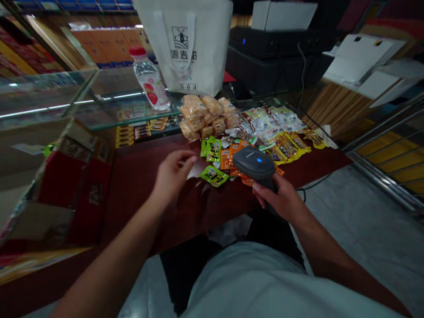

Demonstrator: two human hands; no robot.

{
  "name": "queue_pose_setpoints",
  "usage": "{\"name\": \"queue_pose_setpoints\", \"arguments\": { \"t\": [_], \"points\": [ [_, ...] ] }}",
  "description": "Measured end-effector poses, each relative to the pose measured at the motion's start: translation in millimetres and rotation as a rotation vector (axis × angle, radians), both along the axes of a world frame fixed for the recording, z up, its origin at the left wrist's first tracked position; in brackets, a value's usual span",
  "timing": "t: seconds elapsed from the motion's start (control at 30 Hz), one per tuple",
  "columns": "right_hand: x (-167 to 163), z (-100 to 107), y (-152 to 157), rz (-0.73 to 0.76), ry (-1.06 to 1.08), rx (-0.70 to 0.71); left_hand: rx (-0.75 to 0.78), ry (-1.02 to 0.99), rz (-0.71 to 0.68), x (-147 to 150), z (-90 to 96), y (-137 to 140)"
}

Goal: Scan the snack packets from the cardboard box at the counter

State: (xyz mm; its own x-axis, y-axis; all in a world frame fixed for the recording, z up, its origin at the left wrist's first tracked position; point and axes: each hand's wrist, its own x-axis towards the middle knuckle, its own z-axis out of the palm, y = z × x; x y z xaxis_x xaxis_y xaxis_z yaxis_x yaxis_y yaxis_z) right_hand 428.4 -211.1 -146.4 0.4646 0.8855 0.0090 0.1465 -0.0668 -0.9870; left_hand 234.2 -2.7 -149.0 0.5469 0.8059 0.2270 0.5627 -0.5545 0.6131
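My right hand (pixel 280 196) is wrapped round the handle of a dark grey barcode scanner (pixel 253 162). A blue light glows on the scanner's head, which hangs over orange snack packets (pixel 227 160). My left hand (pixel 172 176) is curled above the dark red counter, thumb and forefinger close together. A pale, blurred patch lies at its fingertips; whether it is held, I cannot make out. Just right of that hand lies a green snack packet (pixel 214 176), with more green packets (pixel 212 148) behind it. Yellow-edged packets (pixel 286 148) and silvery-white packets (pixel 271 121) spread out to the right.
Wrapped pastries (pixel 205 115) are piled behind the packets. A clear bottle (pixel 152 86) with a red cap and a white tote bag (pixel 205 39) stand farther back. At left is an open cardboard box (pixel 89 190); at right, a metal rack (pixel 391 172). A cable hangs near the counter's right end.
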Motion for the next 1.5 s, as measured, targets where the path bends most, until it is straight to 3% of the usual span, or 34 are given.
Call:
{"name": "queue_pose_setpoints", "arguments": {
  "t": [0.17, 0.27, 0.5, 0.63, 0.73, 0.83, 0.9, 1.07, 1.2, 1.27, 1.37, 1.5],
  "points": [
    [0, -4, -4, -0.024, -0.046, -0.056, 0.118, 0.318, -0.043, 16, -27.8, -3],
    [-5, -4, 0, -0.004, -0.062, -0.108, 0.080, 0.256, -0.051, 13, -35.9, -4],
    [-29, 6, 30, -0.015, -0.139, -0.137, -0.347, -0.299, -0.156, 3, -44.2, -3],
    [-39, 2, 49, -0.128, -0.241, -0.059, -0.536, -0.542, -0.281, 1, -43.3, -5],
    [-43, -3, 58, -0.169, -0.301, -0.026, -0.606, -0.577, -0.359, -2, -39.8, -7],
    [-47, -6, 60, -0.106, -0.310, -0.021, -0.674, -0.556, -0.441, -5, -36.6, -13],
    [-50, -9, 58, -0.100, -0.230, -0.027, -0.717, -0.555, -0.478, -5, -35.2, -17],
    [-53, -20, 47, -0.261, 0.072, -0.010, -0.888, -0.620, -0.584, -4, -33.3, -25],
    [-51, -23, 40, -0.359, 0.143, 0.018, -1.111, -0.467, -0.664, -4, -32.3, -30],
    [-52, -22, 37, -0.387, 0.175, 0.041, -1.157, -0.386, -0.659, -4, -31.8, -32],
    [-56, -21, 34, -0.380, 0.206, 0.056, -1.132, -0.430, -0.589, -2, -30.4, -31],
    [-60, -21, 26, -0.332, 0.195, 0.047, -0.993, -0.568, -0.366, -1, -29.9, -22]
  ]
}}
